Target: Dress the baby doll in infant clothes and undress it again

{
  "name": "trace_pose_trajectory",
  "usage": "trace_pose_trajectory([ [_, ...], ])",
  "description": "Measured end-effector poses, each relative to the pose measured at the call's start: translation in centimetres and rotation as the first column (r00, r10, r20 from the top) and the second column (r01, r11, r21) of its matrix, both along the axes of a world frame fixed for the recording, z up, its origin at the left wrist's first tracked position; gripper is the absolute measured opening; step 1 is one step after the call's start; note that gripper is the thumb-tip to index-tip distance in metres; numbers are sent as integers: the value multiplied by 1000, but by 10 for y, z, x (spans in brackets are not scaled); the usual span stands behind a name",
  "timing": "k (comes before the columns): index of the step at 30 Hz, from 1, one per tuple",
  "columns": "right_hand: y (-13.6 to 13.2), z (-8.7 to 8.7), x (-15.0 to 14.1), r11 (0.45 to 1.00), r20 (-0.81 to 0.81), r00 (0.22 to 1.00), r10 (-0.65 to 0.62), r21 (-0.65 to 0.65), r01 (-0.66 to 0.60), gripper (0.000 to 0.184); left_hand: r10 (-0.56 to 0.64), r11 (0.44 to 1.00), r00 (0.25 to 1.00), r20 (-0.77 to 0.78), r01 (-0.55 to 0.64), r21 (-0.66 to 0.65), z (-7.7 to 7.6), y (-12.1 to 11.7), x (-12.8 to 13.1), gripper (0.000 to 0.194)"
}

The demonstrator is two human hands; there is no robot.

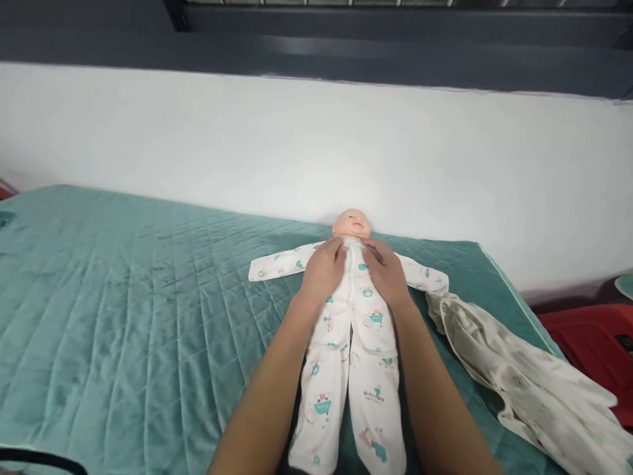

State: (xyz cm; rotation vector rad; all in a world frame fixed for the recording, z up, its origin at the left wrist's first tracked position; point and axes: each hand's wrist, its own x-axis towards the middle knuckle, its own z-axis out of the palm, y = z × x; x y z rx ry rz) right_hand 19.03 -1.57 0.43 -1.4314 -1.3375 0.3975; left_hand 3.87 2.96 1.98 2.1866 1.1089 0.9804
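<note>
A baby doll [352, 223] lies on its back with its head near the wall. It wears a white footless baby bodysuit [324, 404] with teal and pink prints, its sleeves stretched out to both sides and its legs pointing toward me. My left hand [325, 267] is closed on the bodysuit at the left of the collar. On the other side of the neckline, my right hand [386, 269] grips the cloth in the same way. Both thumbs rest on the chest, and some fingertips are hidden by the cloth and the doll's neck.
Beneath the doll is a green quilted bed cover [148, 316], bounded at the back by a white wall [247, 145]. A crumpled cream garment [524, 369] lies at the right, touching the sleeve end. Beyond the bed edge stands a red case-like object [588, 336].
</note>
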Motion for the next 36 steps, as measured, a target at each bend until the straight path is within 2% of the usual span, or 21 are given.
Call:
trace_pose_trajectory([
  [4,-2,-6,-3,1000,7,1000,23,17,-23,26,26,1000,999,-31,-26,3,-5,-7,0,41],
  [10,-2,-2,-8,999,47,998,29,24,-30,24,-16,1000,1000,-7,17,17,-11,-6,-1,42],
  [18,-3,-2,-7,999,88,995,40,32,-43,24,-120,979,986,114,137,-154,-12,-2,-8,42],
  [25,-5,-1,-5,995,80,992,96,-27,-94,25,-171,980,982,82,178,-84,-9,-5,-9,40],
  [31,-7,-4,-6,999,41,998,41,-23,-40,27,-119,992,992,32,120,-43,-7,-10,-9,36],
  [36,-4,-5,-3,993,163,980,118,9,-121,33,-140,990,989,45,140,-9,-9,-10,-9,34],
])
